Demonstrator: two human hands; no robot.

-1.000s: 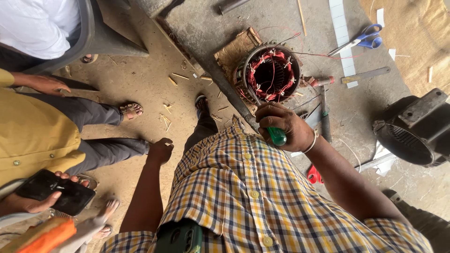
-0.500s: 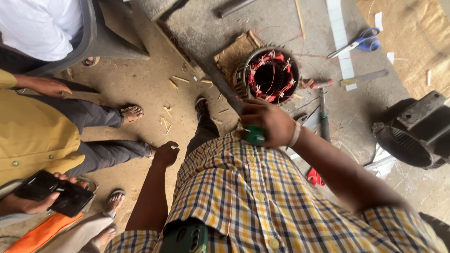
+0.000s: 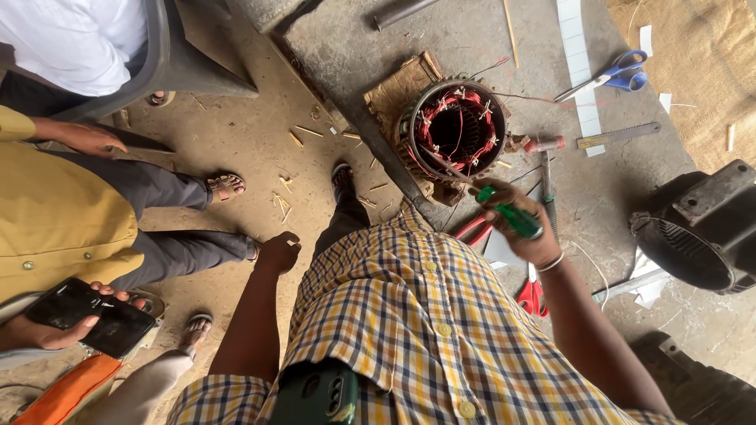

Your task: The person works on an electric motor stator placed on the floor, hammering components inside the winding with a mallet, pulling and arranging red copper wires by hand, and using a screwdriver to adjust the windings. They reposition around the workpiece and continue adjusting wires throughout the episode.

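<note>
The person's right hand (image 3: pixel 526 224) is clenched in a firm grip around a green-handled screwdriver (image 3: pixel 510 214), the handle crossing the palm and its thin shaft slanting up and left toward the motor stator (image 3: pixel 458 130). The stator stands on the concrete floor (image 3: pixel 472 39) just ahead of that hand, a round metal ring with red copper windings tied in white, resting against a worn block of wood (image 3: pixel 400 85). The left hand (image 3: pixel 279 252) hangs beside the checked shirt, fingers loosely curled and holding nothing, above the dusty ground strewn with small wooden slivers (image 3: pixel 282 203).

Close to the right hand lie red-handled pliers (image 3: pixel 474 228), a hammer (image 3: pixel 545 161) with its handle pointing toward the person, and red-handled scissors (image 3: pixel 531 295) partly hidden by the forearm. Farther off on the floor are blue-handled scissors (image 3: pixel 618 72) and a hacksaw blade (image 3: pixel 618 135). A dark motor housing (image 3: pixel 701 228) sits at the right edge.

To the left, another person in a mustard shirt holds a black phone (image 3: pixel 90 316), and their sandalled foot (image 3: pixel 224 186) rests nearby.
</note>
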